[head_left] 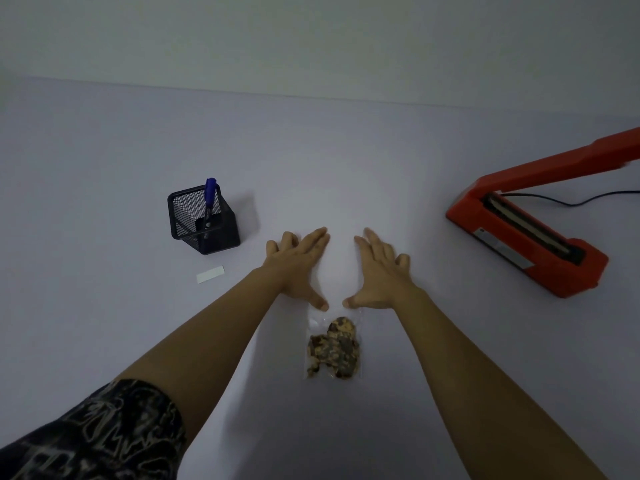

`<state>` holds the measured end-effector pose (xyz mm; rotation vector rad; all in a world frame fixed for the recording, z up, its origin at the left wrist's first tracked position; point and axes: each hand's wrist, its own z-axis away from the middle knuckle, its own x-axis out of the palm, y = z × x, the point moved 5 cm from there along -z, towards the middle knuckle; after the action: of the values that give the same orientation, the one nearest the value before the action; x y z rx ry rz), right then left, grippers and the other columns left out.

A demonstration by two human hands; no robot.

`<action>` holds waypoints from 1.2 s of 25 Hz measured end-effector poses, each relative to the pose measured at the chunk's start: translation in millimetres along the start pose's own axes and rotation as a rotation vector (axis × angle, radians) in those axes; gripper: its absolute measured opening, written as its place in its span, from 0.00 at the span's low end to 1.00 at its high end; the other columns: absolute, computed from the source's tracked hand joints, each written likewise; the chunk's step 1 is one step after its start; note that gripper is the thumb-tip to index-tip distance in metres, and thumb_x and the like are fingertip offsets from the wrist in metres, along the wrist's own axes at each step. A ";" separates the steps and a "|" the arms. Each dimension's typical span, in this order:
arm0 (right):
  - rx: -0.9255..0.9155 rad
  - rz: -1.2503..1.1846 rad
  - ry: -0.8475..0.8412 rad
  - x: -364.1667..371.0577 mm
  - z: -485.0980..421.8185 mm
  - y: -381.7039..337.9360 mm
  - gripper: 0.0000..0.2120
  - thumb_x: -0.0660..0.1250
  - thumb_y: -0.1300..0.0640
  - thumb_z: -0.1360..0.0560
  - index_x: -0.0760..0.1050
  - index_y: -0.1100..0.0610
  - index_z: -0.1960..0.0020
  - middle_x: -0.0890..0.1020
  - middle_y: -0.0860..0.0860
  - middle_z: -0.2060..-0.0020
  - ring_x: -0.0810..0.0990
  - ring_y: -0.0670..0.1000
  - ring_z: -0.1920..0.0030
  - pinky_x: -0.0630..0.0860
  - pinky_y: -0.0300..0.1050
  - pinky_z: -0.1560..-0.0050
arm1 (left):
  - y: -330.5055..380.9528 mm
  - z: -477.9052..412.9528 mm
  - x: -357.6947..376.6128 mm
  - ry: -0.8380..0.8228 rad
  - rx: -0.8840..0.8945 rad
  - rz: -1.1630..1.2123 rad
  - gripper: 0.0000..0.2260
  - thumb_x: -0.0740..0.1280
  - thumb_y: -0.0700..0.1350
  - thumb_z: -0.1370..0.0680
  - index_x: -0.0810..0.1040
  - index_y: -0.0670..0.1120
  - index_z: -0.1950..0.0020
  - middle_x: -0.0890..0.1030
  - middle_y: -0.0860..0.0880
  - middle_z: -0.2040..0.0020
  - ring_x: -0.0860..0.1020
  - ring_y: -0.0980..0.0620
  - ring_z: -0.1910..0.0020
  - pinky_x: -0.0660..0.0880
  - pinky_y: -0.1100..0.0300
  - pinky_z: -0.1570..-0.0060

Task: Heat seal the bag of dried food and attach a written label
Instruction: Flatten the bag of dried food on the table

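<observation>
A small clear plastic bag (334, 348) lies flat on the table, just nearer the person than both thumbs. Brown and tan dried pieces fill its lower part, and the clear top edge sits right at the thumb tips; whether they touch it cannot be told. The left hand (298, 268) and right hand (381, 271) are spread open, fingers straight and palms down, side by side with a narrow gap between them, holding nothing. A patterned dark sleeve (104, 431) covers the left upper arm. The table (104, 168) is plain, pale lilac-grey and dimly lit, meeting a bare pale wall (311, 39) well beyond the fingertips. Out to the left of the left hand stands a black mesh pen holder (204, 220) with a blue pen (210, 195) upright in it, and a small white label strip (210, 274) lies flat just nearer than the holder. Well out to the right of the right hand sits a red heat sealer (526, 233), its arm raised, with a black cord (571, 201) trailing away behind it. Bare tabletop lies ahead of the fingertips and between each hand and these objects.
</observation>
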<state>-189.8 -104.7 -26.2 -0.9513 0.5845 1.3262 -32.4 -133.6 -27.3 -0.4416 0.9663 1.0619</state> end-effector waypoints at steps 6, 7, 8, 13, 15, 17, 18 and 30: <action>-0.017 -0.050 0.090 -1.7 11.3 7.4 0.61 0.72 0.35 0.39 0.30 0.50 0.27 0.30 0.51 0.27 0.44 0.56 0.26 0.53 0.59 0.33 | 4.3 13.1 3.7 0.063 -0.045 0.104 0.56 0.68 0.68 0.37 0.32 0.50 0.27 0.34 0.51 0.24 0.55 0.40 0.32 0.61 0.46 0.39; -0.061 -0.036 0.143 0.2 15.4 6.3 0.57 0.71 0.35 0.38 0.33 0.49 0.27 0.33 0.50 0.26 0.45 0.54 0.27 0.54 0.57 0.34 | 4.7 16.9 5.3 0.083 -0.028 0.114 0.54 0.68 0.67 0.35 0.32 0.51 0.27 0.34 0.52 0.24 0.55 0.41 0.32 0.61 0.47 0.40; -0.115 -0.033 0.196 2.7 19.5 4.2 0.53 0.70 0.36 0.36 0.38 0.48 0.26 0.38 0.49 0.25 0.47 0.51 0.27 0.55 0.55 0.36 | 5.4 20.3 6.7 0.106 -0.006 0.114 0.51 0.67 0.67 0.33 0.33 0.52 0.26 0.35 0.53 0.24 0.55 0.42 0.32 0.61 0.48 0.41; -0.364 -0.129 0.283 15.4 30.2 -4.2 0.17 0.66 0.49 0.28 0.69 0.49 0.41 0.71 0.45 0.39 0.68 0.49 0.38 0.52 0.44 0.53 | 12.0 38.5 22.5 0.320 0.141 -0.050 0.29 0.56 0.63 0.26 0.57 0.54 0.28 0.59 0.53 0.24 0.66 0.45 0.35 0.67 0.50 0.49; -0.440 -0.140 0.265 23.2 31.6 -7.1 0.07 0.63 0.53 0.25 0.72 0.50 0.47 0.75 0.45 0.47 0.72 0.50 0.44 0.55 0.44 0.54 | 16.6 45.5 30.8 0.436 0.231 -0.099 0.17 0.55 0.58 0.25 0.69 0.53 0.40 0.75 0.51 0.35 0.72 0.47 0.43 0.68 0.53 0.53; -0.450 -0.185 0.241 29.7 32.7 -6.3 0.06 0.61 0.55 0.24 0.75 0.51 0.49 0.77 0.46 0.50 0.74 0.49 0.47 0.60 0.44 0.50 | 20.1 47.5 38.4 0.471 0.332 -0.062 0.11 0.56 0.53 0.24 0.72 0.51 0.48 0.80 0.50 0.46 0.70 0.50 0.48 0.63 0.57 0.54; -0.450 -0.203 0.243 30.7 33.5 -5.6 0.07 0.61 0.55 0.24 0.76 0.51 0.49 0.78 0.47 0.50 0.74 0.49 0.47 0.64 0.45 0.49 | 20.8 47.3 39.4 0.474 0.362 -0.023 0.10 0.56 0.51 0.23 0.74 0.50 0.49 0.80 0.50 0.48 0.70 0.51 0.50 0.62 0.59 0.54; -0.384 -0.426 0.309 21.5 36.4 -9.8 0.06 0.70 0.55 0.32 0.82 0.55 0.57 0.82 0.48 0.58 0.79 0.46 0.57 0.78 0.45 0.53 | 26.4 56.2 40.1 0.378 0.319 0.424 0.14 0.60 0.49 0.24 0.78 0.41 0.47 0.79 0.44 0.50 0.74 0.49 0.52 0.65 0.68 0.48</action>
<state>-181.9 -62.1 -22.6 -1.5213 0.3321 0.9255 -24.5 -60.1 -27.3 -0.1745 1.5888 1.1953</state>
